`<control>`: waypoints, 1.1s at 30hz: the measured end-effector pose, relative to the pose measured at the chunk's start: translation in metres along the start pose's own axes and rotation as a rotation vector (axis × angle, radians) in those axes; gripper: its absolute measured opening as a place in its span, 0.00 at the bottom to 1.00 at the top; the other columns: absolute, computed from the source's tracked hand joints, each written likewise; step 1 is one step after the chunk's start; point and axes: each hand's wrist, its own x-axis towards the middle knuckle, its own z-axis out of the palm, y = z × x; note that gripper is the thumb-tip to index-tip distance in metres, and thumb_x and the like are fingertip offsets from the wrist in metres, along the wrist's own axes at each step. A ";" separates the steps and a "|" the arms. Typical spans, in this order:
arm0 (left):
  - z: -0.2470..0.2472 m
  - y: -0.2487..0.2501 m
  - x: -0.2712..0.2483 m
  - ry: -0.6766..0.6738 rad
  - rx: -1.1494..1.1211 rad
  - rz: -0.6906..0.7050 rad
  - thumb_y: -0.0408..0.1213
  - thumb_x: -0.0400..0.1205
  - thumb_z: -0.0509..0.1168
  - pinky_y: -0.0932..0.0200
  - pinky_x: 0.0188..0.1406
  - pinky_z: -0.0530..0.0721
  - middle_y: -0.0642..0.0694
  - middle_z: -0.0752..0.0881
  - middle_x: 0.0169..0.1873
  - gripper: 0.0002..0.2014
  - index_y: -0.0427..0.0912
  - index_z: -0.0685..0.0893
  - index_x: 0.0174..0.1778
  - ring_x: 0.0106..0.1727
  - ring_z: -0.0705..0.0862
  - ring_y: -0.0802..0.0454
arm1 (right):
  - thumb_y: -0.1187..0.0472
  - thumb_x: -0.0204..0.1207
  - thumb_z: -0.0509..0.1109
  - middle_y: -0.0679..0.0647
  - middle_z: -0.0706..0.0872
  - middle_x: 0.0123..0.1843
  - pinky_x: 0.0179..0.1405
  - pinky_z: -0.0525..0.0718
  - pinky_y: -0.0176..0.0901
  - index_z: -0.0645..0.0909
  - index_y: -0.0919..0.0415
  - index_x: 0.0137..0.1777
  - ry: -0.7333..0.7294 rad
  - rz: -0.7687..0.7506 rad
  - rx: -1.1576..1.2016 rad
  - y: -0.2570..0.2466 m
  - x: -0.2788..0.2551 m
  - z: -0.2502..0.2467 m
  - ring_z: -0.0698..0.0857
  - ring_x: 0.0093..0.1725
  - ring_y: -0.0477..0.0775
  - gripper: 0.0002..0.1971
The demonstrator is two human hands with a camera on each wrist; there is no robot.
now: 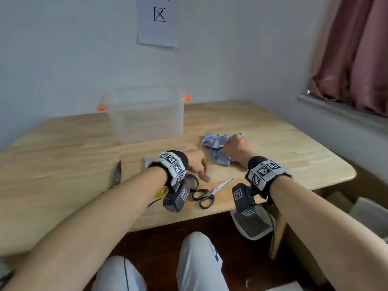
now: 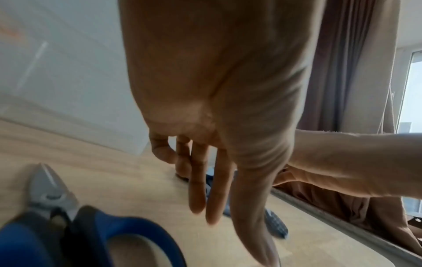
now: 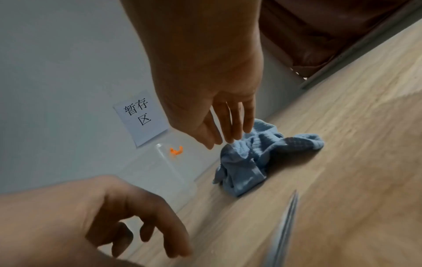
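Note:
A crumpled light-blue cloth [image 1: 217,142] lies on the wooden table [image 1: 273,143], right of the middle. My right hand [image 1: 231,143] hovers over it. In the right wrist view its fingers [image 3: 237,126] are straight, their tips at the upper edge of the cloth [image 3: 251,159]; I cannot tell whether they touch it. My left hand [image 1: 202,174] hangs over the table to the cloth's left, fingers [image 2: 197,189] loosely extended and holding nothing. Black-handled scissors [image 1: 206,195] lie closed just below that hand.
A clear plastic box [image 1: 144,116] with orange latches stands at the back centre. Blue-handled pliers [image 2: 50,193] lie under my left wrist, and another tool [image 1: 116,175] lies further left. A small yellow object [image 1: 161,191] sits near the front edge. A window ledge and curtain [image 1: 357,59] are on the right.

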 end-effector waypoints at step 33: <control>-0.004 0.024 -0.009 -0.132 0.105 -0.088 0.48 0.87 0.62 0.61 0.25 0.69 0.46 0.76 0.29 0.20 0.35 0.77 0.37 0.27 0.72 0.51 | 0.58 0.80 0.74 0.69 0.87 0.56 0.54 0.86 0.54 0.85 0.74 0.57 0.056 0.050 0.064 0.024 -0.001 -0.003 0.87 0.54 0.66 0.17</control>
